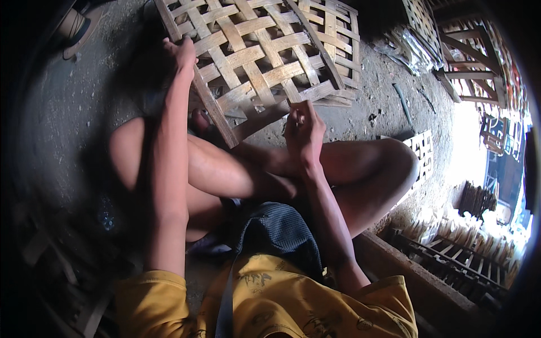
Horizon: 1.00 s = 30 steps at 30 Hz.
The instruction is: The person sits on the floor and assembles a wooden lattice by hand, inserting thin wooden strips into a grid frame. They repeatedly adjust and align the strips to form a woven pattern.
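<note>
At the far left, a tan, hat-shaped object (78,27) with a dark band lies on the grey, gritty floor (62,107). Next comes the left hand (183,54), at the end of an outstretched forearm: its fingers are wrapped about the left wooden rail (211,107) of a woven panel (245,56), gripping it partway along. The panel, made of pale crossed slats in a darker frame, lies ahead of the person, mostly to the right of the left hand and beyond the right one. It is tilted, with one corner pointing down toward the crossed legs (225,166).

In the middle, below the panel, are a yellow shirt (270,293) and a dark mesh cloth (282,225) in the lap. The right hand (305,129) is at the panel's near rail (262,121), toward its right end; its fingers are curled, with the fingertips against or just beside the wood. I cannot tell whether they pinch the rail or something small.

Just right of the panel, a second woven panel (331,28) shows partly beneath it. Farther right, a slim rod (403,104) lies on the floor, a smaller woven piece (421,152) shows behind the right knee (403,160), and a wooden beam (417,270) runs below.
</note>
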Available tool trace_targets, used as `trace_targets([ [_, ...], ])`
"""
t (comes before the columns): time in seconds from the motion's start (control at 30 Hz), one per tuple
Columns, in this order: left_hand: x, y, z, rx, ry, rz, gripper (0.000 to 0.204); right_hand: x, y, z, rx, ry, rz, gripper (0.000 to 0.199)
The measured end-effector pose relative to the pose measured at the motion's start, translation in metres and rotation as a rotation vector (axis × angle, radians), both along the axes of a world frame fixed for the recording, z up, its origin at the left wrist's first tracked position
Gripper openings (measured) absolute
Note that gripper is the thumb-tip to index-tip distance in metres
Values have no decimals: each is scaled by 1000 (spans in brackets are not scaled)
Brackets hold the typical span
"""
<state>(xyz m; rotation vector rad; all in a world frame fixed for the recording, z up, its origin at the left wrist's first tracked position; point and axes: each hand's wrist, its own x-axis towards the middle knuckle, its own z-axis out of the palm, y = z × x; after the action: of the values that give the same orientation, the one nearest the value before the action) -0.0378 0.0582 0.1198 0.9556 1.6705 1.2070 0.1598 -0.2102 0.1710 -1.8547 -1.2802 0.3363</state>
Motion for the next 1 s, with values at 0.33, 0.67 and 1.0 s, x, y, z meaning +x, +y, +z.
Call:
trace_targets([
  [0.33,5,-4,11,-6,27,-39,81,5,-26,-8,35,-103,-42,3],
  [0.67,-5,-1,17,-40,147,-33,79,4,-44,2,-67,29,-31,6],
  [1.0,-8,4,7,-14,56,-17,82,11,-35,0,-73,-8,30,6],
])
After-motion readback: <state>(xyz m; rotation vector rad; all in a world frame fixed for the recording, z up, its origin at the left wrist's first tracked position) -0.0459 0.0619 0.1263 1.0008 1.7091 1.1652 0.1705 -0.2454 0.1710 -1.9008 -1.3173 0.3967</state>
